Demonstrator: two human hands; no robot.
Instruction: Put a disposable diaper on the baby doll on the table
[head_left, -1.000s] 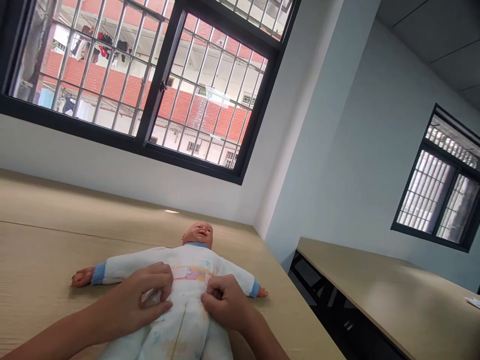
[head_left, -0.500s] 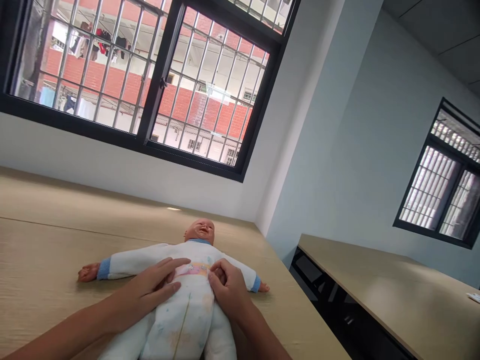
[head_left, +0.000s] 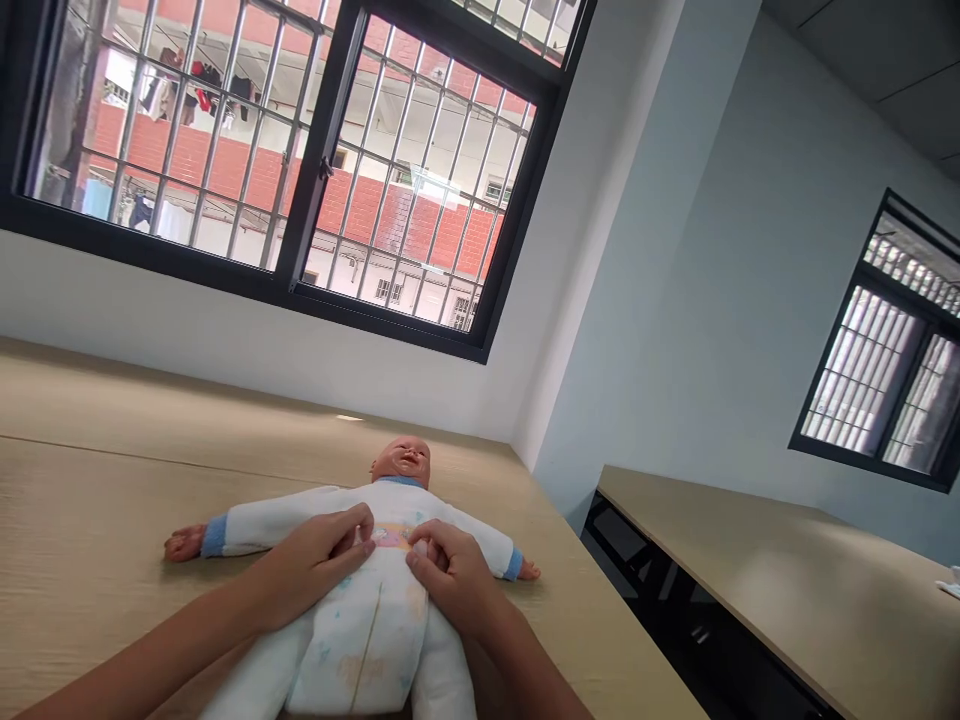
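Note:
A baby doll (head_left: 403,460) in white clothing with blue cuffs and collar lies on its back on the table, arms spread and head away from me. Round its waist and between its legs is a white diaper (head_left: 367,630) with a coloured band across the front. My left hand (head_left: 326,555) is at the left end of that band, fingers curled and thumb bent in against the diaper's edge. At the right end, my right hand (head_left: 454,575) pinches the diaper's waist with thumb and forefinger. Both sets of fingertips are partly hidden.
The doll lies on a light wooden table (head_left: 97,500) set against the wall below a barred window (head_left: 427,190). Across a gap on the right stands a second table (head_left: 780,570), with a small white item (head_left: 949,588) at its far right edge.
My left hand's fingers have curled in from a flatter, stretched pose and now bend at the diaper's band. My right hand has shifted slightly left along the band.

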